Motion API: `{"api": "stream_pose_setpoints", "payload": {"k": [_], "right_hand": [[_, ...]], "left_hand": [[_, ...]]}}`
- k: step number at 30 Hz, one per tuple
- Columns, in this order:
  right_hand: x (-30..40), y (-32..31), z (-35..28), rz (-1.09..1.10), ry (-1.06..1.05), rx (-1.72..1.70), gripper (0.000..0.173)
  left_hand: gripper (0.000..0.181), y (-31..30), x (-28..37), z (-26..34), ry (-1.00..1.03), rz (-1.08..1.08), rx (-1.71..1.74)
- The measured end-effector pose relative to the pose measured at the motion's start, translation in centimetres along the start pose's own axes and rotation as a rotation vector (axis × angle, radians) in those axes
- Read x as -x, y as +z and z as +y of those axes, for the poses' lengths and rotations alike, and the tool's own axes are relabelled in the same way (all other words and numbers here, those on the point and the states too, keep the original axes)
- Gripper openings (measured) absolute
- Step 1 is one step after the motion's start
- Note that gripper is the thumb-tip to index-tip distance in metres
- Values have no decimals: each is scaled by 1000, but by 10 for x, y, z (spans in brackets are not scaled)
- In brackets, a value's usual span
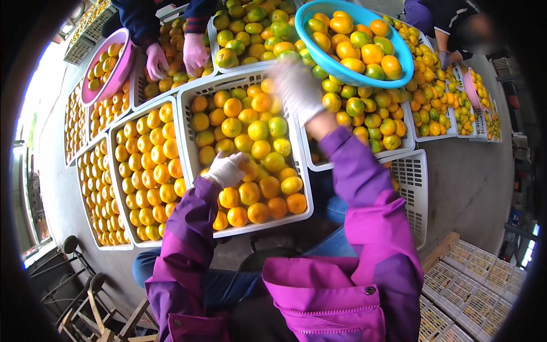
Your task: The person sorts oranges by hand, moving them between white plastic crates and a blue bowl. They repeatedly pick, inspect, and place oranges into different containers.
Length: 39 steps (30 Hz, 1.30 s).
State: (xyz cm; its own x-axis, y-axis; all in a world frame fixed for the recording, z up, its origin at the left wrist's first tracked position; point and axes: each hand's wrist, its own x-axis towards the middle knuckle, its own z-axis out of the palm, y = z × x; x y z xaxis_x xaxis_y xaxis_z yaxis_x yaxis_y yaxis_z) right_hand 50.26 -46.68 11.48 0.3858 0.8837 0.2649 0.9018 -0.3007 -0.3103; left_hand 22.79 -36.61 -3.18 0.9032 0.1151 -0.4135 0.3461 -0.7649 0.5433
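In front of me is a white plastic crate (307,213) holding neat rows of citrus fruit at its near end and looser orange and greenish ones farther back. My left hand (225,169), in a white glove, rests over the fruit left of the crate's middle. Its fingertips touch a yellow-orange citrus fruit (249,171), but whether they grip it is hidden. My right hand (295,87), gloved in white and blurred by motion, is above the crate's far right corner, left of a blue plastic basin (304,37) heaped with fruit. Blur hides what its fingers hold.
Crates of rowed fruit (147,160) stand to the left. Another crate (363,156) with mixed green and orange fruit is at right, below the basin. Opposite, a person's pink-gloved hands (195,53) reach into a crate. A pink basin (122,81) stands far left; another person works far right.
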Motion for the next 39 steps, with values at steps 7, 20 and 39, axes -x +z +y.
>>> {"api": "stream_pose_setpoints", "payload": {"k": [7, 20, 39], "right_hand": [[-62, -109, 200, -506, 539, 417, 71], [125, 102, 37, -576, 284, -788, 64], [129, 106, 15, -853, 241, -515, 55]], "left_hand": [[57, 5, -24, 6, -82, -94, -43], [52, 20, -21, -19, -104, -45, 153], [54, -9, -15, 29, 16, 7, -105]]}}
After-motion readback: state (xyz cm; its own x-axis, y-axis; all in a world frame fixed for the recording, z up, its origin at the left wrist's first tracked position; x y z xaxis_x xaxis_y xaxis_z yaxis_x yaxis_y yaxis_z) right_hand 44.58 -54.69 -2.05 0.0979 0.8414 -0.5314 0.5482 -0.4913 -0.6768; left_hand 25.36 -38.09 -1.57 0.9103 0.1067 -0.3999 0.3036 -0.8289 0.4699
